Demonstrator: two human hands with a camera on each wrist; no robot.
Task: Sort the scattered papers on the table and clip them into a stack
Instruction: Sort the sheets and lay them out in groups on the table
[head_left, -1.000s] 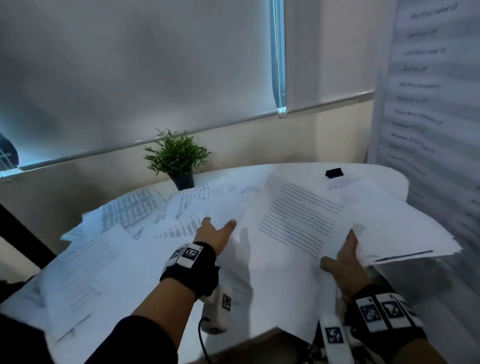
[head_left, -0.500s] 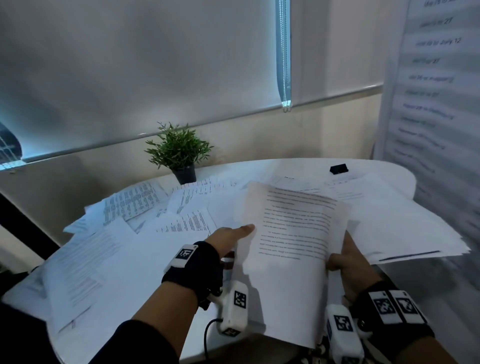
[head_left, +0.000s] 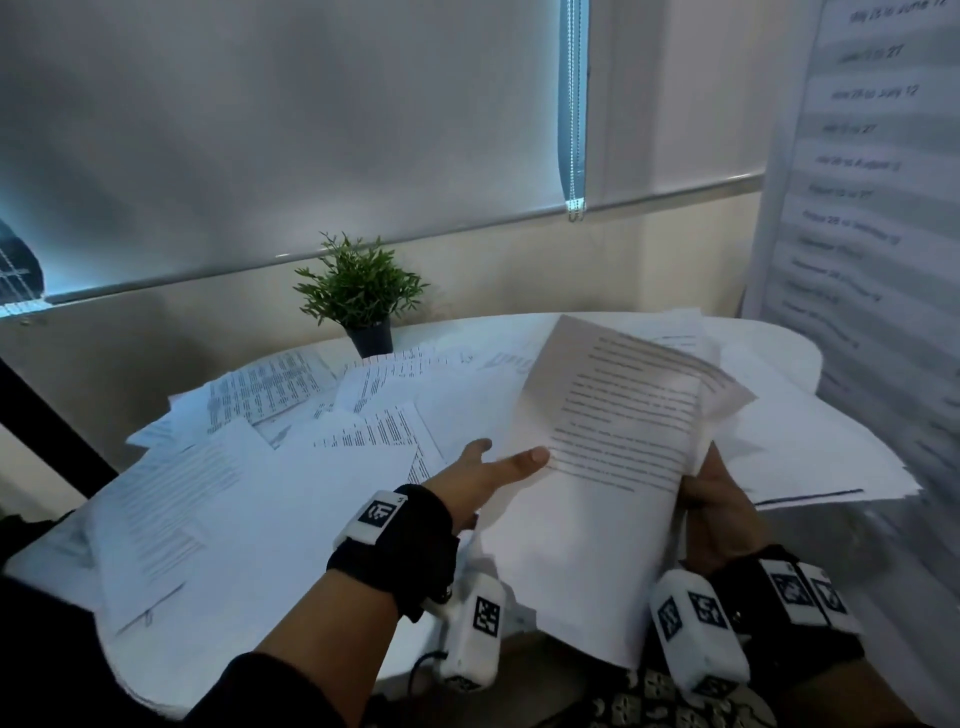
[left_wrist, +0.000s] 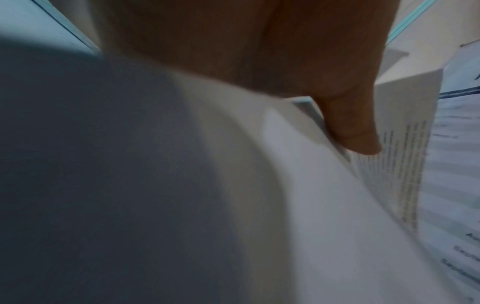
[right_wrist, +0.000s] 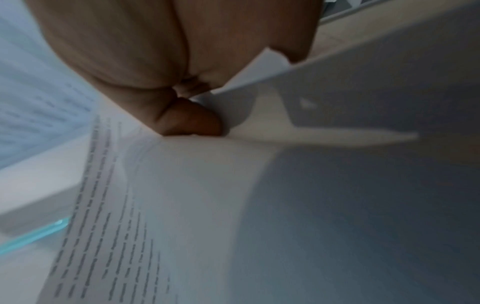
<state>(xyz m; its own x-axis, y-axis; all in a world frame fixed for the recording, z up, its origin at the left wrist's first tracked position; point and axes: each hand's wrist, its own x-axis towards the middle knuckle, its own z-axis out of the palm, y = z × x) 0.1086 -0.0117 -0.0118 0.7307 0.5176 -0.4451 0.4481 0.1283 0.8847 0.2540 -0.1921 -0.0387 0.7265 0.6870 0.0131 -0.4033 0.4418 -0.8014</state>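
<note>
I hold a few printed sheets (head_left: 618, 447) upright above the table's near edge. My right hand (head_left: 714, 499) grips their right edge; in the right wrist view its thumb (right_wrist: 192, 119) presses on the sheets (right_wrist: 182, 205). My left hand (head_left: 501, 460) pinches the left edge, thumb on the printed face. The left wrist view shows that thumb (left_wrist: 361, 139) on the sheet's edge (left_wrist: 400, 164), with the other fingers hidden. Scattered papers (head_left: 270, 467) cover the round white table (head_left: 758, 348). No clip is visible.
A small potted plant (head_left: 363, 296) stands at the table's back. A loose pile of paper (head_left: 810, 457) overhangs the right edge. A printed banner (head_left: 862, 171) hangs close on the right, and a window blind (head_left: 260, 130) runs behind.
The held sheets have risen and tilted towards me, now covering the black clip seen at the back right. My left thumb has moved onto their left edge.
</note>
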